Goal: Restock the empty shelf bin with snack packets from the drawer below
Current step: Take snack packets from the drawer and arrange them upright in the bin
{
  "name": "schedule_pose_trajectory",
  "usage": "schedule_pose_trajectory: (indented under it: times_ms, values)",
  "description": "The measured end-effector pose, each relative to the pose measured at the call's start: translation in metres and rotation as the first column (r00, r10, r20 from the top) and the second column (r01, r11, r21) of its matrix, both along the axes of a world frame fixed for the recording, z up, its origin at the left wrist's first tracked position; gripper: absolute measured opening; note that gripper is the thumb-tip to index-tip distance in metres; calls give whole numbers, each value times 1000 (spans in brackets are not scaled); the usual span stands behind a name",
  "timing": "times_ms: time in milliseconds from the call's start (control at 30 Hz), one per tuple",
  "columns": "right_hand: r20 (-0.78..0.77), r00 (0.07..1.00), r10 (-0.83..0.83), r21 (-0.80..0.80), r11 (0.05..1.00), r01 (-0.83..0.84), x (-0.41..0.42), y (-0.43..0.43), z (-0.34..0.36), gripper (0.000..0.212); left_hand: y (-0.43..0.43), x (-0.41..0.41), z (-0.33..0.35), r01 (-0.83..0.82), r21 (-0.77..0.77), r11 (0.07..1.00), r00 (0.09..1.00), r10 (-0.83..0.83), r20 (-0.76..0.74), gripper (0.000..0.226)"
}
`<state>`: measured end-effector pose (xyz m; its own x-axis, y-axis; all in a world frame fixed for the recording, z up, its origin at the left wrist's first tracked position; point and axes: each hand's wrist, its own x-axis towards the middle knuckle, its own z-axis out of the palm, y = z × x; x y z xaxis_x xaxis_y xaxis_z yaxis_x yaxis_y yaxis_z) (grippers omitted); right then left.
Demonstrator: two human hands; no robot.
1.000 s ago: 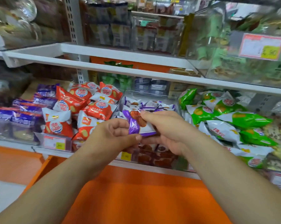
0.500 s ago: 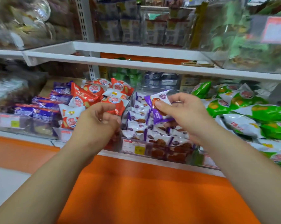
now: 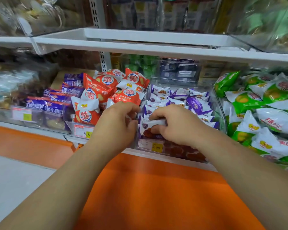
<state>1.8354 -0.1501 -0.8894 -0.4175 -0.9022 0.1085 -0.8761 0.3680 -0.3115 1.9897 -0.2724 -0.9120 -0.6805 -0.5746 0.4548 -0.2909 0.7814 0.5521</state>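
Observation:
A clear plastic shelf bin [image 3: 220,103] sits in the middle of the shelf, holding several purple-and-white snack packets [image 3: 196,103]. My right hand [image 3: 176,125] pinches one purple-and-white packet [image 3: 148,126] at the bin's front left corner, thumb below and fingers on top. My left hand [image 3: 116,125] is right beside it at the bin's left wall, fingers curled, fingertips close to the same packet; whether they hold it is hidden. The drawer below is not in view.
Red-and-white packets [image 3: 123,95] fill the bin to the left, green-and-white packets [image 3: 262,113] lie to the right. A white upper shelf [image 3: 156,50] overhangs the bins. An orange cabinet top [image 3: 156,188] spreads under my forearms. Price tags [image 3: 154,146] face front.
My right hand has brought the packet down from above the bin to its front left corner. My left hand has moved right and forward to the bin's left wall.

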Motion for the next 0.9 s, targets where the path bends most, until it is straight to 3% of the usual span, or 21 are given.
schedule_pose_trajectory:
  times_ms: [100, 267, 400, 500, 567, 667, 767, 900]
  values:
    - [-132, 991, -10, -23, 1000, 7, 1, 0, -3, 32, -1, -1, -4, 19, 2, 1000, 1000, -19, 24, 35]
    - [62, 997, -46, -111, 992, 52, -8, 3, -8, 23, 3, -4, -6, 124, 14, 992, 990, -125, 67, 47]
    - [-49, 998, -51, -99, 994, 46, -9, 4, -11, 28, 4, -11, -7, 120, -31, 992, 986, -115, 121, 56]
    - [19, 997, -73, -167, 983, 75, -12, 3, -14, 34, 2, -16, -3, 76, -72, 995, 990, -66, 128, 65]
    - [56, 996, -72, -196, 977, 82, -17, 4, -15, 35, -3, -19, 6, 25, -161, 987, 989, -1, 145, 57]
    - [188, 981, -51, -282, 954, 104, -24, 6, -16, 30, -17, -27, 21, 147, -478, 866, 928, 47, 370, 34]
    - [303, 953, -21, -336, 933, 128, -27, 9, -14, 24, -29, -38, 31, 362, -517, 776, 811, 12, 585, 37]
    - [263, 963, 64, -296, 955, 17, -25, 14, -11, 25, -45, -70, 36, 535, -498, 682, 692, -16, 722, 42]
